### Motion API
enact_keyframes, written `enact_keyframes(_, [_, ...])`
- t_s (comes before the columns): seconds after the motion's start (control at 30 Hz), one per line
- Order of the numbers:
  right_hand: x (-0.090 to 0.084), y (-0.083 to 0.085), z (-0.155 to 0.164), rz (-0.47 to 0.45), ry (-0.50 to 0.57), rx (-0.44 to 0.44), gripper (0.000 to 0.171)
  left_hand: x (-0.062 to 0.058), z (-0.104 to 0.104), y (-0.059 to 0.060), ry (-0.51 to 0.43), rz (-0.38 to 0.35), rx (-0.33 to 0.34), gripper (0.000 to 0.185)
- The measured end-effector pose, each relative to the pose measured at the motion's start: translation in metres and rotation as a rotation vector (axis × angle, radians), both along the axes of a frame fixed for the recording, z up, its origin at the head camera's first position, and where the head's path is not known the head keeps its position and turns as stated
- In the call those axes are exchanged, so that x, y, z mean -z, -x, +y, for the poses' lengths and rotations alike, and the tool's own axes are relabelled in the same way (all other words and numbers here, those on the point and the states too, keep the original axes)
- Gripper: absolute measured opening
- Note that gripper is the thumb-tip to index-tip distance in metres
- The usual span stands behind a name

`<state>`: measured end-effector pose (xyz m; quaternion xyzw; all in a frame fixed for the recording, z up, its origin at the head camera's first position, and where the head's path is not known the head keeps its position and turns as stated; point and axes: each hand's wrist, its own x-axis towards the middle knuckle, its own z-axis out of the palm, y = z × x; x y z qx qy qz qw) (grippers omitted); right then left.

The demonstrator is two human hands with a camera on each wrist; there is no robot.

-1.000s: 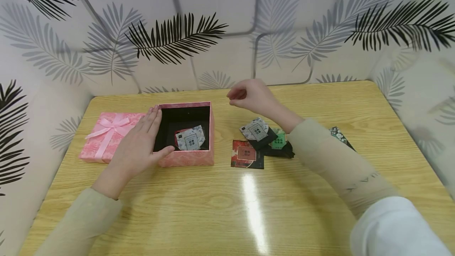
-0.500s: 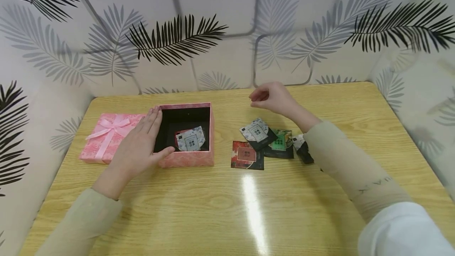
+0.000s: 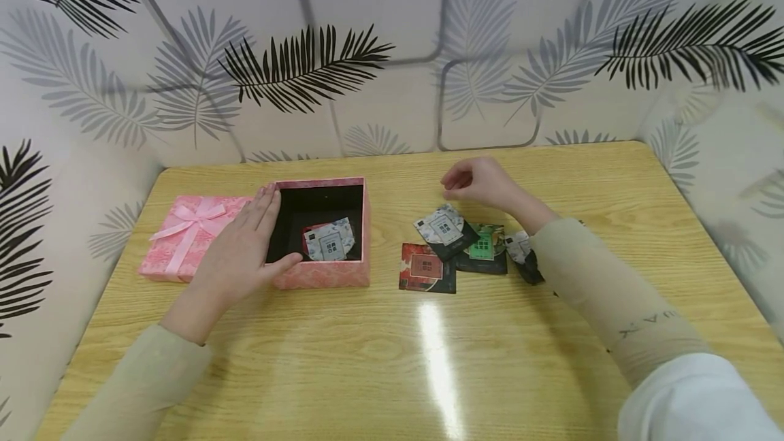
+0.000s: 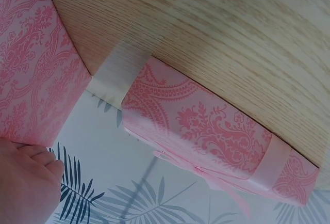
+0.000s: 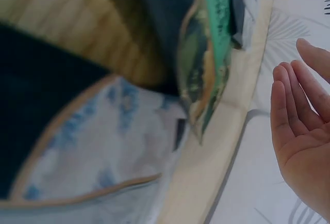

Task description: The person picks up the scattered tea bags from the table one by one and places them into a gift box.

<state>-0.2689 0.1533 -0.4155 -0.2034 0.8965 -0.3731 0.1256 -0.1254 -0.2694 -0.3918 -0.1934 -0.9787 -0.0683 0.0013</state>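
At lower left of the head view, the person's left hand point(image 3: 241, 254) lies flat with straight fingers against the left wall of the open pink box point(image 3: 321, 274), thumb resting on its near rim, just as it lay a second ago; the left wrist view shows the same fingertips point(image 4: 36, 157) against the patterned pink side; inside the box, at centre left of the frame, one pale packet point(image 3: 329, 240) rests on a red one, unmoved across the three head frames; right of the box, at mid-frame, the loose packets lie together on the wooden table point(image 3: 392, 359): a red packet point(image 3: 427, 266) nearest, a grey-and-white packet point(image 3: 444, 224) on a black one behind it, a green packet point(image 3: 484, 243) beside that, and a dark packet point(image 3: 523, 254) partly under the sleeve; the change is in the right hand point(image 3: 484, 182), which a second ago hung near the box's far right corner and has since travelled right and slightly down, so that it now hovers just beyond the grey-and-white packet; its fingers are loosely curled and pinch nothing, a reading the right wrist view bears out with an empty palm point(image 5: 304, 152); judged from this, one packet has been delivered and the hand is back over the pile for another; at far left, the ribboned pink lid point(image 3: 184, 237) lies beside the box.
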Motion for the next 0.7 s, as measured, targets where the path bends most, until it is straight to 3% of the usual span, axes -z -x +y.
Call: enact_keyframes(0.7, [0.019,-0.004,0.008,-0.086,-0.048,-0.049,0.029,0.003,-0.002,0.001,-0.005,0.013,0.007,0.104])
